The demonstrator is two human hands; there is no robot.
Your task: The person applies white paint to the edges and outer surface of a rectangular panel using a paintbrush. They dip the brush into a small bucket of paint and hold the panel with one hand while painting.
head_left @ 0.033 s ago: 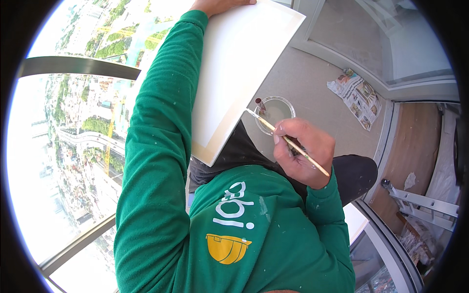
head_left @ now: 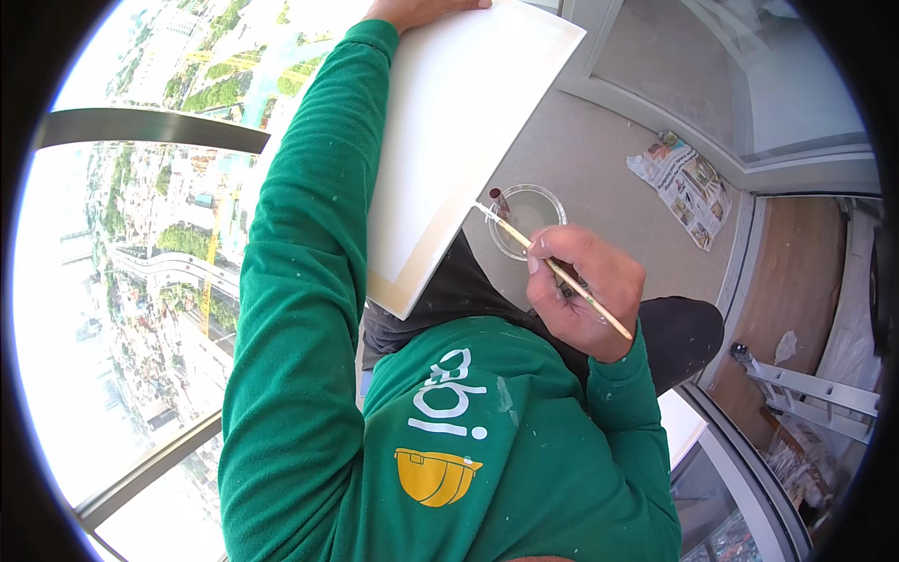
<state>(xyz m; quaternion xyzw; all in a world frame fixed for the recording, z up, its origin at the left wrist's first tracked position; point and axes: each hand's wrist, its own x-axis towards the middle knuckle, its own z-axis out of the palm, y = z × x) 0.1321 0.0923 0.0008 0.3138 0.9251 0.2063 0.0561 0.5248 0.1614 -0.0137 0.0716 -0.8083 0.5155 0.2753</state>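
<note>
A white board or canvas point(head_left: 454, 122) rests slanted over my lap, with a beige strip along its near end and lower right side. My left hand point(head_left: 421, 11) grips its far edge at the top of the view; part of that hand is cut off. In my closed right hand point(head_left: 588, 286) is a thin paintbrush point(head_left: 590, 302) with a pale wooden handle. Its white-coated bristles touch or nearly touch the board's right edge. Beyond the brush, on the floor, stands a clear round tub point(head_left: 563, 211) with a dark brown-ended stick or handle point(head_left: 499, 201) in it.
A folded newspaper point(head_left: 684, 192) lies on the grey floor point(head_left: 599, 155) by the door frame. At the right is a metal ladder point(head_left: 815, 389). A large window point(head_left: 140, 253) runs along my left, and my dark-trousered knee point(head_left: 688, 342) juts out right.
The brush and my right hand have shifted very slightly, and the bristles sit a little higher along the board's edge. The board and my left hand stay as they were.
</note>
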